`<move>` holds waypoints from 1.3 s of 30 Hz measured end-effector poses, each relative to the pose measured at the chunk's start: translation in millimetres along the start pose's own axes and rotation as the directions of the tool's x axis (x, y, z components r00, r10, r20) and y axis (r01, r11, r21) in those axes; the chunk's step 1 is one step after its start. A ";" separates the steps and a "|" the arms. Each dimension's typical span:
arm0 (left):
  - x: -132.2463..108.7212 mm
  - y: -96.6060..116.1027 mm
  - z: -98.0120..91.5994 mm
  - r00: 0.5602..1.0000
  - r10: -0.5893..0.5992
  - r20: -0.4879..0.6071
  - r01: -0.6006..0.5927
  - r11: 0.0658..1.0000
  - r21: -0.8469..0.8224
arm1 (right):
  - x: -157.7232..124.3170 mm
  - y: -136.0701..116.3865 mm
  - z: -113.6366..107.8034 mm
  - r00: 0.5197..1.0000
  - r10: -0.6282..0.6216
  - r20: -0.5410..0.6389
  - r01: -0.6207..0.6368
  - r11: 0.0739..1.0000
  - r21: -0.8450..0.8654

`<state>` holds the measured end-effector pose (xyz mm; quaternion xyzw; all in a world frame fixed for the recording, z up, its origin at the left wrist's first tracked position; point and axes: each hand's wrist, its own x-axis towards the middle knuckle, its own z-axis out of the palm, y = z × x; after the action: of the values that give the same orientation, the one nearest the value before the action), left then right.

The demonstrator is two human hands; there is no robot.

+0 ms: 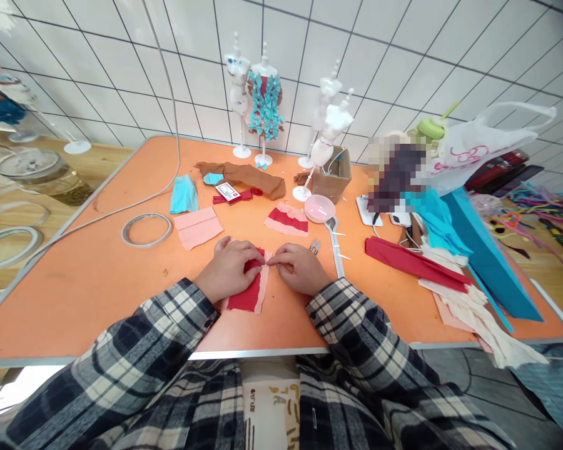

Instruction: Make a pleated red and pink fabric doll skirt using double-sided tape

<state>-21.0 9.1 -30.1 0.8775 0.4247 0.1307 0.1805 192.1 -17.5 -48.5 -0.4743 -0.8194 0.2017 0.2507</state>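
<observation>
A small piece of red crepe paper on a pink strip (248, 297) lies on the orange table (98, 281) near the front edge. My left hand (228, 270) lies over its upper left part with the fingers curled onto the paper. My right hand (298, 267) pinches the paper's top right edge with thumb and forefinger. The two hands meet at the paper's top edge. Both arms wear plaid sleeves.
Behind the hands lie a pink paper sheet (197, 227), a tape ring (147, 229), a red-and-pink piece (286, 219), small scissors (314, 247) and a pink dish (319, 208). Several small white mannequins (264, 103) stand at the back. Red, cream and blue paper (431, 262) is piled on the right.
</observation>
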 end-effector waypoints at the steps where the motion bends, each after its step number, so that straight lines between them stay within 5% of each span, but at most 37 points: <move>1: 0.0 0.0 -0.4 1.000 0.004 0.004 -0.004 1.000 0.003 | -0.2 0.0 -0.1 1.000 -0.003 0.003 0.004 1.000 -0.006; 14: -0.7 3.1 -1.1 0.999 0.019 -0.047 -0.018 0.999 0.037 | -0.5 2.8 4.5 0.996 -0.028 -0.084 0.036 0.995 0.095; 39: 1.2 -2.3 6.4 0.996 0.042 -0.073 -0.036 0.996 0.077 | 4.7 -20.4 10.0 0.983 0.171 -0.065 -0.180 0.967 -0.180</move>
<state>-19.5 10.1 -36.8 0.8863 0.4186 0.1505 0.1289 170.3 -23.9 -43.8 -0.5711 -0.7831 0.1342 0.2065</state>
